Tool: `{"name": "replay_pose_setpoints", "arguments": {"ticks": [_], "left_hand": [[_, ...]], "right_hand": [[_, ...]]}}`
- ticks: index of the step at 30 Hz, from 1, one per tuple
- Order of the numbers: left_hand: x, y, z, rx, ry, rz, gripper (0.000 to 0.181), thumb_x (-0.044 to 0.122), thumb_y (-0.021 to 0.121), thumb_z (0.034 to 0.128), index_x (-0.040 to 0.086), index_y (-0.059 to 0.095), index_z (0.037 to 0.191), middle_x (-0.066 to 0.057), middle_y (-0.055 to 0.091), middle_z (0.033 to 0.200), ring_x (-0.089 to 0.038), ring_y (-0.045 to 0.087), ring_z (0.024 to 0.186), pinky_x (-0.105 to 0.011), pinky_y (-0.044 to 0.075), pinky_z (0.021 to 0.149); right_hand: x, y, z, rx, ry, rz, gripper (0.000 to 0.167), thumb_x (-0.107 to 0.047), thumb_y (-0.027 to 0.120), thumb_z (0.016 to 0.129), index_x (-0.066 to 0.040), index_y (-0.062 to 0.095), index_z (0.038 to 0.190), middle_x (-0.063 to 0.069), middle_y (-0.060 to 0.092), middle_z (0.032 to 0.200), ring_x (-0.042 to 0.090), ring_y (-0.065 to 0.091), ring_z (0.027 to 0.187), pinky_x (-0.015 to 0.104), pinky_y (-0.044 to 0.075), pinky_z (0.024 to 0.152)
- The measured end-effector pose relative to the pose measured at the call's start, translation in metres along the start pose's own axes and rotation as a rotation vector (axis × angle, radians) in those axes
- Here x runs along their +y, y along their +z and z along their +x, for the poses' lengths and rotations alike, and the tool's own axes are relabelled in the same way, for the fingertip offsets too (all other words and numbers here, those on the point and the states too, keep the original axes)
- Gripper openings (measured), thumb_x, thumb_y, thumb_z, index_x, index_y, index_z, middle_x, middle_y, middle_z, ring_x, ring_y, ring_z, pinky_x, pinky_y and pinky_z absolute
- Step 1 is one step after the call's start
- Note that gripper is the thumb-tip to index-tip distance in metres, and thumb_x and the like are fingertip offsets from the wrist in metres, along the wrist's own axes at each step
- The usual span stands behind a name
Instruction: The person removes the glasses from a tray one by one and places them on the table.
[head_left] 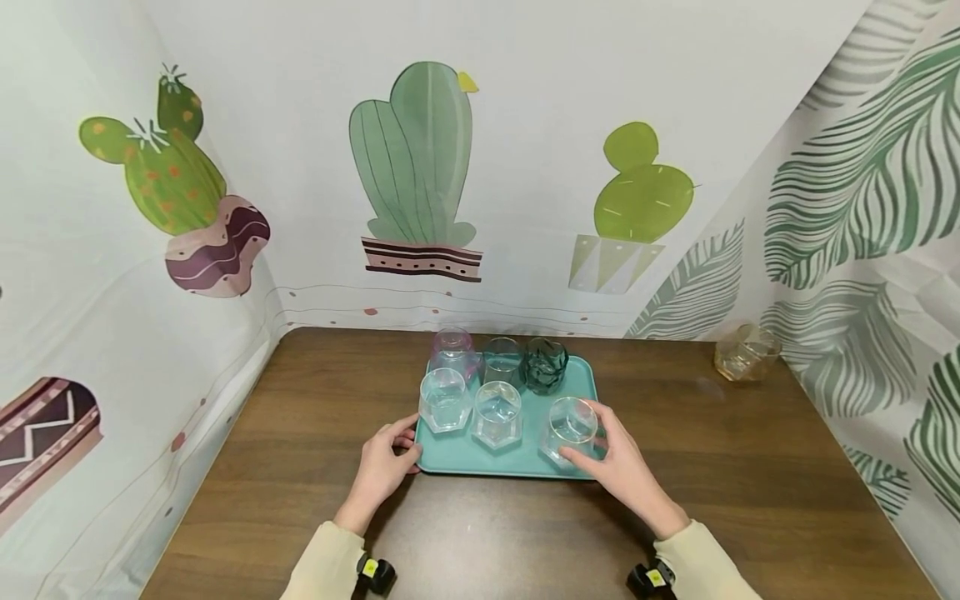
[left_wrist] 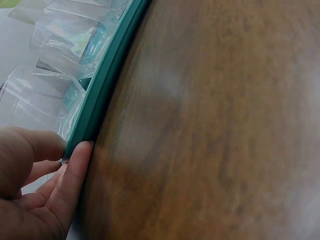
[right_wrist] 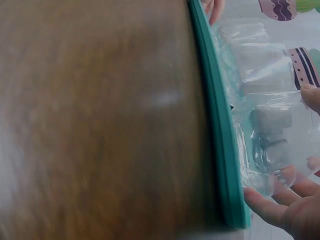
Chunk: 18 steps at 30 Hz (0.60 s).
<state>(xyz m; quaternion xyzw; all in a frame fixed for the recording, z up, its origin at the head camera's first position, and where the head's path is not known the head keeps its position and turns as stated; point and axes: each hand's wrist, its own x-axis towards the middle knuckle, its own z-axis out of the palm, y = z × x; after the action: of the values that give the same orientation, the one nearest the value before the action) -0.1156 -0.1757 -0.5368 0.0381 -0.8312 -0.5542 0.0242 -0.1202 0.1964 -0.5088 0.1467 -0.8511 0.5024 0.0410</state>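
A teal tray lies on the table and holds several glasses. My left hand pinches the tray's front left edge between thumb and fingers; the left wrist view shows this hand close up. At the tray's front right, my right hand grips a clear glass around its sides, thumb in front and fingers behind. Two more clear glasses stand at the front, one at left and one in the middle. Behind them are a pinkish glass, a greyish glass and a dark green glass.
An amber glass stands apart on the brown wooden table, near its back right corner. A cloth printed with cacti and leaves hangs behind the table and along both sides.
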Motion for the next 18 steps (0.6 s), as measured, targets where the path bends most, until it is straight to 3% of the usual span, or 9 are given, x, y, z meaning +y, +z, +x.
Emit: {"name": "replay_pose_setpoints", "arguments": {"ticks": [11,14,18], "left_hand": [[0.0,0.0,0.0,0.004,0.002,0.001,0.05,-0.013,0.067,0.0865,-0.001,0.067,0.135,-0.017,0.062,0.101,-0.022,0.065,0.09,-0.026,0.065,0.056],[0.0,0.0,0.0,0.003,0.002,0.0,0.05,-0.013,0.067,0.0868,-0.001,0.067,0.135,-0.017,0.063,0.101,-0.022,0.065,0.09,-0.026,0.065,0.056],[0.001,0.0,-0.001,0.002,0.002,0.002,0.049,-0.012,0.067,0.0871,-0.001,0.067,0.135,-0.017,0.063,0.101,-0.023,0.066,0.09,-0.026,0.065,0.056]], "right_hand": [[0.007,-0.025,0.0,0.057,-0.046,-0.041,0.072,-0.011,0.084,0.088,-0.006,0.045,0.148,0.016,0.057,0.139,0.033,0.058,0.125,0.049,0.062,0.095],[0.006,-0.032,0.0,0.072,-0.043,-0.056,0.073,-0.01,0.084,0.088,-0.005,0.045,0.149,0.016,0.057,0.139,0.033,0.058,0.125,0.041,0.063,0.095],[0.006,-0.041,0.0,0.082,-0.032,-0.058,0.074,-0.008,0.084,0.088,-0.003,0.043,0.15,0.018,0.056,0.14,0.034,0.058,0.124,0.018,0.057,0.094]]}}
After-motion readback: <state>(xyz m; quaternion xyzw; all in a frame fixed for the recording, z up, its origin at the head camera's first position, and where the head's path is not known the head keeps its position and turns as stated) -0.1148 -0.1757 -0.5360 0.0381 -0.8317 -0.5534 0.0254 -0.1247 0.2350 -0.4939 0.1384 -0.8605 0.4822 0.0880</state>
